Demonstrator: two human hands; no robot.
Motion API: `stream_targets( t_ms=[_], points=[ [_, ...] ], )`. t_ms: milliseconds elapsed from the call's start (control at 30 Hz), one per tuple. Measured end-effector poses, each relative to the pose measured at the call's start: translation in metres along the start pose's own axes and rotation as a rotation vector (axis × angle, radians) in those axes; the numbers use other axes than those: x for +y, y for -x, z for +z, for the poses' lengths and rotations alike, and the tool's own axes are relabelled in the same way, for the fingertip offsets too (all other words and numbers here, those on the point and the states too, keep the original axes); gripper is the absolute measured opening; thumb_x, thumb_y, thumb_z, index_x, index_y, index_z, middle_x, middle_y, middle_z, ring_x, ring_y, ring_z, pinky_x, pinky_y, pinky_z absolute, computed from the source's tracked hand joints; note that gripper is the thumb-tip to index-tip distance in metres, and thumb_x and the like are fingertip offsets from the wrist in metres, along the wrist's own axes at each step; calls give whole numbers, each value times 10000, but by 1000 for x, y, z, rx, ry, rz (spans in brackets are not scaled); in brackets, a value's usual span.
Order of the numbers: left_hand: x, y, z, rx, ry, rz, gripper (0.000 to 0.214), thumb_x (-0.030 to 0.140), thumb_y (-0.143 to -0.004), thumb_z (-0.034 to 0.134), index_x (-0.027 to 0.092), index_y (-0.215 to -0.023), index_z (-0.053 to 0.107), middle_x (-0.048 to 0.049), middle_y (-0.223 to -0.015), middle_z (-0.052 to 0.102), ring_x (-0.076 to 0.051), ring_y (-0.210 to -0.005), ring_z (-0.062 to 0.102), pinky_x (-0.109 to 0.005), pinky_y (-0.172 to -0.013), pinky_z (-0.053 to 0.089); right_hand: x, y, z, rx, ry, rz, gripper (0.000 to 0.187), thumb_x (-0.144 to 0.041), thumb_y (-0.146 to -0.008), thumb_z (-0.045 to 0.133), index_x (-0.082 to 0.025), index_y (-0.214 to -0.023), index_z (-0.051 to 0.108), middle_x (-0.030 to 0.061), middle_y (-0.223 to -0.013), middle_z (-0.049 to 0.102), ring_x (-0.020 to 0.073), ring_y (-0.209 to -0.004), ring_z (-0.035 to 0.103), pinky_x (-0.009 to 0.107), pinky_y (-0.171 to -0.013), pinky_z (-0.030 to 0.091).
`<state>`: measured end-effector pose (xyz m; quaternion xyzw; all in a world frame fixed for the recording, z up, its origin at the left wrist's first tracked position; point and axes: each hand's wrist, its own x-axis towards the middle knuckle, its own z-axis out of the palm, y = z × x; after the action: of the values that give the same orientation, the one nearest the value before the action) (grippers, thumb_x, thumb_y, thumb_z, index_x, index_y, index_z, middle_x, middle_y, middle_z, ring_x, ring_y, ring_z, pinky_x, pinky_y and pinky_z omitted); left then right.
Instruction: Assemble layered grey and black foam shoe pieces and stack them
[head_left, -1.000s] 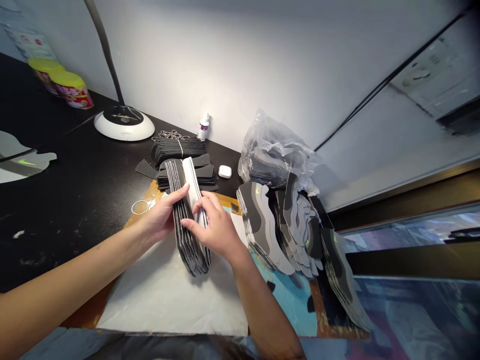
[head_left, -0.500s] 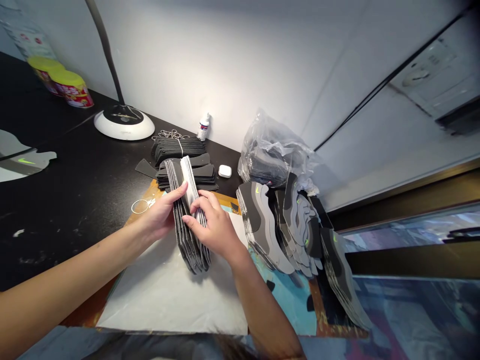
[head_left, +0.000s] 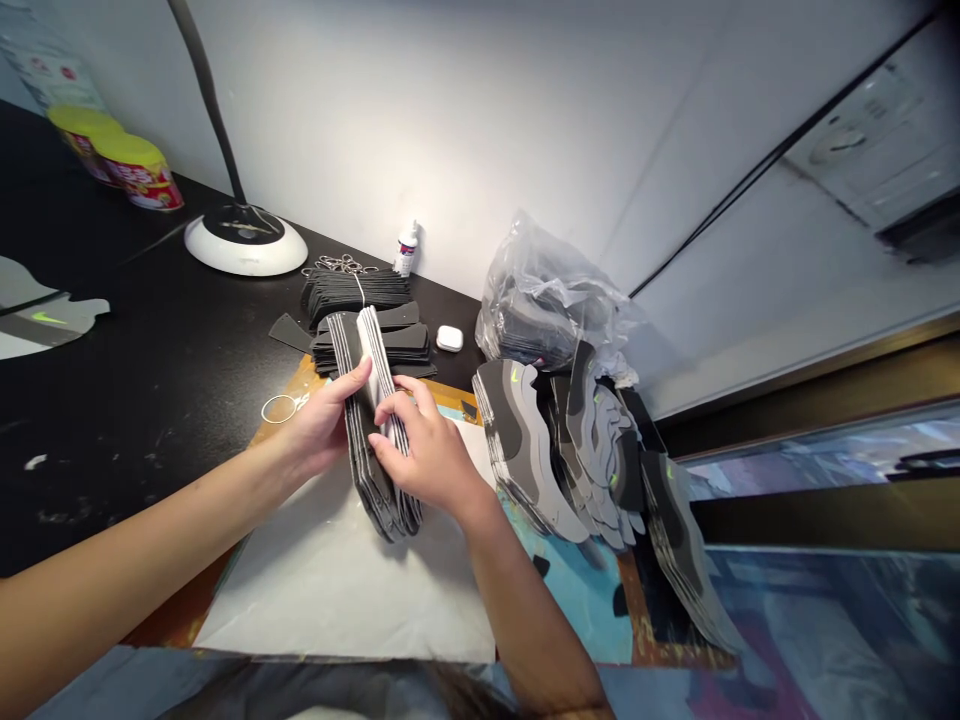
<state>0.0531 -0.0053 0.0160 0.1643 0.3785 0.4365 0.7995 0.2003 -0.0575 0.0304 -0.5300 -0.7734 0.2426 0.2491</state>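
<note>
Over a white sheet I hold a stack of dark grey, pale-edged shoe pieces, tilted on edge. It spreads into two bundles at the top, and a white face shows in the gap. My left hand is closed around the left bundle, its thumb lying on the dark inner face. Curled on the right bundle is my right hand, with thumb and fingers against the layers. Some of the fingers are hidden behind the stack.
Piles of grey shoe pieces lie to the right, before a clear plastic bag. Behind the hands are bundled dark strips, a small bottle and a white case. A lamp base stands back left.
Both hands keep their hold on the stack and have barely moved. The right fingers shift slightly on the right bundle. The whole view has shifted a little.
</note>
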Motion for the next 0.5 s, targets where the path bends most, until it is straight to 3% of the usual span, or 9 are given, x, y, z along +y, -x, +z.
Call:
stream_targets(
  t_ms=[267,367,500],
  points=[
    [1,3,3,3,-11,-1,310,424,-878,700,144,-746,677,-33,-574,651,-169,-496,625,-254,-535,564,-2,0,0,-26,-13,27,253,-375,-869,608,-260,-1087,549,93,-1500,402,294,-1310,530,475,-977,507],
    [1,3,3,13,-38,-3,299,428,-876,700,144,-782,681,-40,-606,670,-182,-523,640,-274,-548,571,1,0,0,-3,-32,-4,257,-275,-859,549,-242,-1114,541,108,-1464,437,284,-1326,513,457,-998,496],
    [0,1,-1,-5,-82,0,302,445,-857,718,144,-865,700,-71,-700,716,-216,-598,679,-299,-594,581,7,-1,0,34,-68,-24,393,-171,-865,456,-253,-1248,501,102,-1467,442,245,-1304,529,419,-1013,489]
  ],
)
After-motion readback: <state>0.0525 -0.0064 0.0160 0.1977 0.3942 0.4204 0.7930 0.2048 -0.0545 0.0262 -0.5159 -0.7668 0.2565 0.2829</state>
